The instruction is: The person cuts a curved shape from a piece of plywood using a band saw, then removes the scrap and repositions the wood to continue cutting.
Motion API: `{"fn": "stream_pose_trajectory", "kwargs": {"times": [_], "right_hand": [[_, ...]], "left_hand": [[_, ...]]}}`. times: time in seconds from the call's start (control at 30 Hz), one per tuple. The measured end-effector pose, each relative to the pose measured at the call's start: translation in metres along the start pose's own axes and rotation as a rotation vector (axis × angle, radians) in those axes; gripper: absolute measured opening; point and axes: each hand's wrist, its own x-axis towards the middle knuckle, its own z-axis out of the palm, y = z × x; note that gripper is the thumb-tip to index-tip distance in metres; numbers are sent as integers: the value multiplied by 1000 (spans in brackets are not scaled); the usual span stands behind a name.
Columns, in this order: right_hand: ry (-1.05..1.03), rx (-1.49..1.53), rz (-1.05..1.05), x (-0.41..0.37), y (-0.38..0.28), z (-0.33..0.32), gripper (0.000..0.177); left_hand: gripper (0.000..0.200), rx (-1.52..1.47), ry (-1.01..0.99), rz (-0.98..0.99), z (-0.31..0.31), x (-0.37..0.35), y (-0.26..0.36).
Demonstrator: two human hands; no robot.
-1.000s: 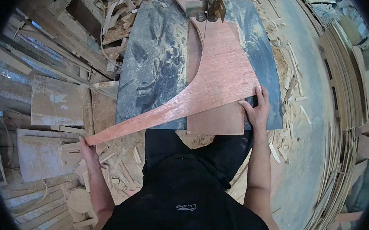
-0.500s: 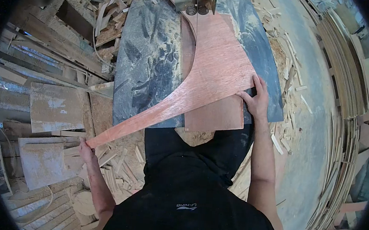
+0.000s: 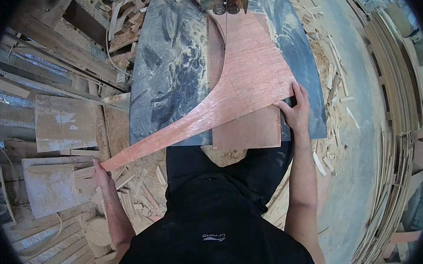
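A reddish curved plywood piece (image 3: 244, 80) lies on the dark band-saw table (image 3: 171, 75), its wide end under the saw blade guide (image 3: 226, 3) at the top. A flat plywood board (image 3: 245, 130) lies under it. My left hand (image 3: 101, 173) grips the narrow tail tip of the curved piece, off the table's near-left corner. My right hand (image 3: 295, 111) presses on and grips the curved piece's wide right corner at the table's right side.
Sawdust covers the table. Heaps of wood offcuts (image 3: 129, 190) lie on the floor to the left and near my legs. Dusty boards (image 3: 62, 121) are stacked at left. Bent plywood strips (image 3: 396, 86) are piled along the right.
The curved piece has shifted slightly up toward the blade, and both hands moved with it; the view has drifted a little.
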Motion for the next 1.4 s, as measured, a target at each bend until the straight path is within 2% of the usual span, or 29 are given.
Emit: {"fn": "stream_pose_trajectory", "kwargs": {"times": [0.33,0.83,1.4], "right_hand": [[4,-63,-4,4,8,2,86],[-20,-45,8,10,10,2,87],[16,-25,-27,17,19,7,88]], "left_hand": [[41,-88,44,-45,3,-4,-2],[49,-128,-66,-37,-8,6,-16],[51,-95,25,-54,8,-22,3]]}}
